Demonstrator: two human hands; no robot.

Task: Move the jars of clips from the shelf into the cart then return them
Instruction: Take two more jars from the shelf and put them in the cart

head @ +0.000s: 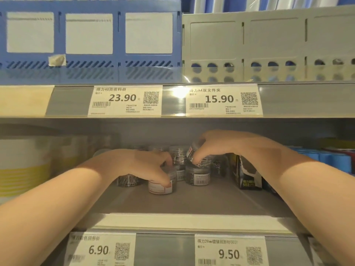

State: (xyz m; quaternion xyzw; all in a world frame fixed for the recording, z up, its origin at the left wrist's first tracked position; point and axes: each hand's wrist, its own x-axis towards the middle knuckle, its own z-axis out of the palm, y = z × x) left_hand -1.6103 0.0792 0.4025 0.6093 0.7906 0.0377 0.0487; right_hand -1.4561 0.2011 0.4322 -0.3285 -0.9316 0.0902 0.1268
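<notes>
Well behind shelf edge (182,220), jars (160,188) in left hand (146,166) and right hand (215,146)

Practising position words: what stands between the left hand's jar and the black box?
Head view: another jar of clips, barcode label facing out, below the right hand.

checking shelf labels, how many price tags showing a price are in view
4. The 23.90 tag and 15.90 tag sit on the upper rail; the 6.90 tag and 9.50 tag on the lower rail, partly cropped.
</notes>
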